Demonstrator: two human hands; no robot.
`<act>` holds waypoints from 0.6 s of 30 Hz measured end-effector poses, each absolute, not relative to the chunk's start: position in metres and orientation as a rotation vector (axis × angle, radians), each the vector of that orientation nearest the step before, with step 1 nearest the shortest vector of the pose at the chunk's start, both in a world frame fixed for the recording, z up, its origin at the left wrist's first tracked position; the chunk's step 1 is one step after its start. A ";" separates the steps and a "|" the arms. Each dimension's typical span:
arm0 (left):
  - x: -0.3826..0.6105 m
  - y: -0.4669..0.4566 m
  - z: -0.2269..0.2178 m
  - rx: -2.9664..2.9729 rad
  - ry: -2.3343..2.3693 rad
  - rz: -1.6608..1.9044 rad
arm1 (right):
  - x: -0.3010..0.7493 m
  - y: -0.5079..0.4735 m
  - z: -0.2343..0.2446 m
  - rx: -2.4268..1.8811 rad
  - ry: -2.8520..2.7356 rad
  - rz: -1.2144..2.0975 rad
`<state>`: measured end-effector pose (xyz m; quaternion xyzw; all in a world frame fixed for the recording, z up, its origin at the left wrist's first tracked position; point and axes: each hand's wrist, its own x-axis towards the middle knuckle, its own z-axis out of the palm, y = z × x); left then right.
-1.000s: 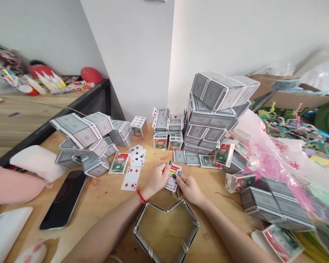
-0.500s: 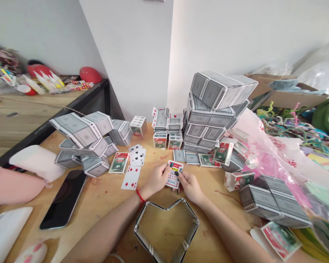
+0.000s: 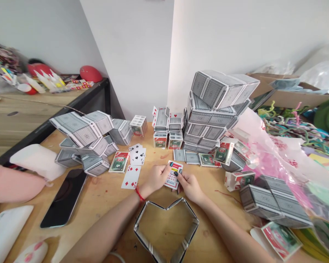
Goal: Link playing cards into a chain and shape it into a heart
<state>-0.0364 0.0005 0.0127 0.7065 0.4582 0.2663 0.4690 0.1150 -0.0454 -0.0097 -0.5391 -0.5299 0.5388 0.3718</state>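
My left hand [image 3: 155,179] and my right hand [image 3: 188,186] are both closed on a small stack of playing cards [image 3: 173,175], face card up with red and yellow print, held just above the wooden table [image 3: 106,197]. A red string circles my left wrist. Right in front of me lies a heart-shaped frame [image 3: 166,230] made of folded cards. Loose face-up cards [image 3: 131,178] lie just left of my left hand, beside a red and green card box [image 3: 119,162].
Folded card blocks are heaped at the left [image 3: 84,138] and stacked tall at the back [image 3: 216,109]; more lie at the right [image 3: 274,204]. A black phone [image 3: 63,197] lies at the left. Pink plastic and coloured scraps crowd the right side. A pink sleeve [image 3: 8,184] enters from the left.
Both hands lifted the card stack slightly and tilted it more upright, drawing closer together around it. Nothing else on the table moved.
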 end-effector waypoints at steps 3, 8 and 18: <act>-0.038 0.001 0.013 1.797 1.105 0.728 | 0.116 -0.046 -0.009 -1.375 -1.366 1.385; -0.037 0.001 0.011 1.845 1.121 0.776 | 0.114 -0.048 -0.005 -1.335 -1.403 1.401; -0.033 0.001 0.007 1.828 1.238 0.756 | 0.112 -0.050 -0.010 -1.327 -1.419 1.394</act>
